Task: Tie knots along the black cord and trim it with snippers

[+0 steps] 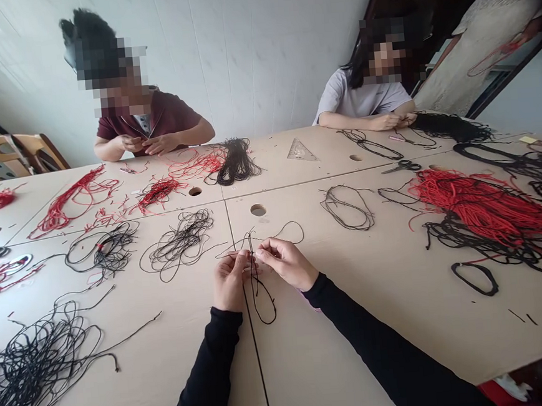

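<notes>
There is one camera, and it sits on the person's head. It looks forward and down across the counter (312, 362). The left grip (230, 282) and right grip (289, 263) are close, near the middle of the view. The black sleeves (378, 341) come in from the bottom, even closer. The seated people (156, 121) and the pale wall (250, 61) are farther off, at the top.
</notes>
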Demonstrator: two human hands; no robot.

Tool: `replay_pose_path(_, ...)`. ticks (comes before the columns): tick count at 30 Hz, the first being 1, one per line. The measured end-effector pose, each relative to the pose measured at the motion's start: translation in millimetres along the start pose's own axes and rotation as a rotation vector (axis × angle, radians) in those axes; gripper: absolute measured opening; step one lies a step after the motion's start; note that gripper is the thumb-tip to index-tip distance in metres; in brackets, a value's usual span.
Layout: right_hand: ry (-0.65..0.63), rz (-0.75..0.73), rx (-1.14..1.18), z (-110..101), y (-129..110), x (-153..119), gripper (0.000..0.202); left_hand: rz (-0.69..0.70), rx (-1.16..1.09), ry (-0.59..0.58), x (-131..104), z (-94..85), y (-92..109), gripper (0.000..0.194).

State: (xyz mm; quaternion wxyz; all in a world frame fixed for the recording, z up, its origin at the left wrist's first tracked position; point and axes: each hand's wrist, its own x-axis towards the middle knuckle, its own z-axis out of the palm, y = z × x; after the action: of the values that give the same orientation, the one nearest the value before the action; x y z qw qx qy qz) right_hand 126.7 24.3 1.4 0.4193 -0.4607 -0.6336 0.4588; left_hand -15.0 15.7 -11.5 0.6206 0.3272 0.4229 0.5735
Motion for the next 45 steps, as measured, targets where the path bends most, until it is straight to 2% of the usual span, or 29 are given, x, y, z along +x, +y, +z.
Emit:
replay_pose_path(3, -0.01, 0.006, 0.024, 0.6, 1.3, 0.0, 0.024, -0.049, -0.001, -0.042, -1.0, 0.9, 1.4, 0.032)
replay_pose_path(7, -0.008, 0.031, 0.067, 2.1, 2.2, 0.1, 0.027, -0.034, 0.028, -0.029, -2.2, 2.9, 1.9, 0.033)
replay_pose_path(13, 0.015, 0.025, 0.134, 1.7, 1.5, 2.2, 0.031, -0.045, 0.133, -0.083, -4.4, 4.7, 3.1, 0.032)
replay_pose_path(18, 0.041, 0.04, 0.168, 0.2, -0.3, 2.6, 0.03, -0.054, 0.113, -0.059, -5.8, 5.3, 4.2, 0.034)
replay_pose_path(23, -0.01, 0.076, 0.122, -1.4, -1.7, 1.3, 0.031, -0.013, 0.047, -0.016, -4.6, 5.4, 4.0, 0.033)
replay_pose_path(33, -0.02, -0.034, -0.156, -0.1, -1.2, 0.2, 0.025, 0.059, 0.061, 0.059, -2.1, 0.5, 0.2, 0.03)
replay_pose_path(39, -0.007, -0.037, -0.094, 0.3, 0.0, -0.1, 0.025, -0.049, 0.044, -0.012, -1.5, 0.8, 3.2, 0.031)
replay_pose_path(42, -0.032, -0.026, -0.044, 0.9, -0.1, -0.4, 0.025, -0.037, 0.081, -0.028, -2.6, 2.1, 3.8, 0.03)
replay_pose_path(45, -0.001, -0.014, -0.035, 2.3, 0.6, -0.2, 0.027, -0.023, 0.107, -0.044, -4.5, 4.1, 4.8, 0.03)
